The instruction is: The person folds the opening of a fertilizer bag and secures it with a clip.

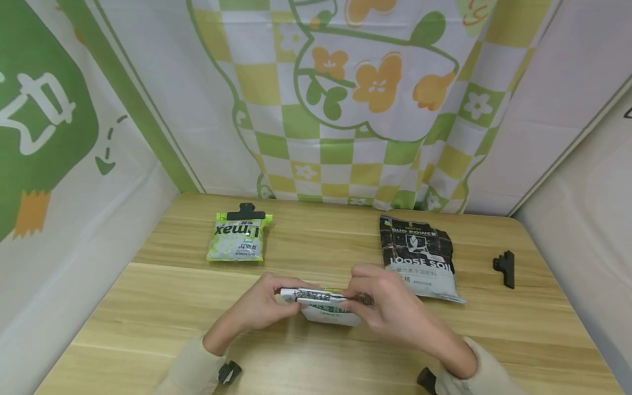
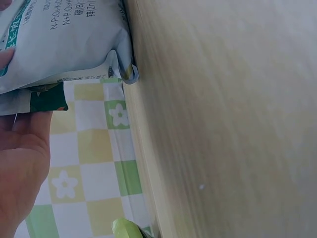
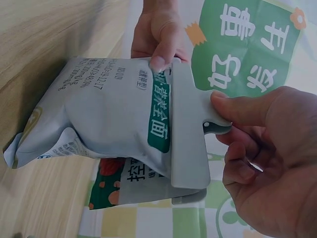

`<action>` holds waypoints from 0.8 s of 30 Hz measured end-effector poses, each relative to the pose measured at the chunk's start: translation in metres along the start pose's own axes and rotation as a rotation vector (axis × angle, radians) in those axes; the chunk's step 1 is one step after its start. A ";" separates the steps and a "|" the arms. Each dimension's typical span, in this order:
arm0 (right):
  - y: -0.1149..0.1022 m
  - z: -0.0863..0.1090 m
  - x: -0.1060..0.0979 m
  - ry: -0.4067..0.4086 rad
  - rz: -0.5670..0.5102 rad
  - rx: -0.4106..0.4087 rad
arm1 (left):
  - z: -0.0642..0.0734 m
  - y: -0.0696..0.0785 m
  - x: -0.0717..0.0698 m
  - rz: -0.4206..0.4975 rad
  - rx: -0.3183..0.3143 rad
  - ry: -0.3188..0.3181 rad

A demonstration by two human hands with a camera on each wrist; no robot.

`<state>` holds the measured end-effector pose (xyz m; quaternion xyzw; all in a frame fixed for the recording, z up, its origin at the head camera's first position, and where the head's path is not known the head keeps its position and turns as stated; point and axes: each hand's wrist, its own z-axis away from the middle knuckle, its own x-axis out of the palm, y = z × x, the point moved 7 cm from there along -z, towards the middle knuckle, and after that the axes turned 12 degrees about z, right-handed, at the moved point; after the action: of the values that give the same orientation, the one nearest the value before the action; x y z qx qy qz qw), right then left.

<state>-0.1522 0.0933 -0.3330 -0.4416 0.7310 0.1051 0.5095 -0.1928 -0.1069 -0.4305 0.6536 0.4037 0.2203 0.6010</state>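
Note:
A white fertiliser bag (image 1: pixel 331 316) with green and black print stands in front of me, its top folded over. Across that fold sits a pale grey bag clip (image 3: pixel 190 134). My right hand (image 1: pixel 390 302) pinches the clip's handle between thumb and fingers, seen closely in the right wrist view. At the other end of the fold, my left hand (image 1: pixel 266 302) grips the bag's top edge, thumb in front and fingers behind. A flap with dark green and orange print (image 3: pixel 109 181) hangs behind the bag. The bag's lower end is close to the wooden table (image 2: pixel 223 124).
A lime-green and white bag (image 1: pixel 237 244) with a black clip (image 1: pixel 247 212) on top lies back left. A black and grey soil bag (image 1: pixel 419 255) lies back right, with a loose black clip (image 1: pixel 506 269) beyond it. Black clips (image 1: pixel 229 373) also lie near both sleeves.

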 end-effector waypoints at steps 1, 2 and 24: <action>0.001 -0.001 0.001 -0.009 -0.003 0.007 | 0.000 0.000 0.000 -0.002 -0.001 0.003; 0.002 -0.002 0.002 -0.015 -0.005 0.012 | 0.000 0.000 0.000 0.000 -0.005 0.006; 0.005 -0.012 0.011 -0.045 0.022 0.004 | -0.001 -0.004 -0.003 0.020 -0.069 0.043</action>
<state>-0.1652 0.0827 -0.3383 -0.4300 0.7245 0.1192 0.5253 -0.1962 -0.1089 -0.4337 0.6316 0.4022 0.2542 0.6121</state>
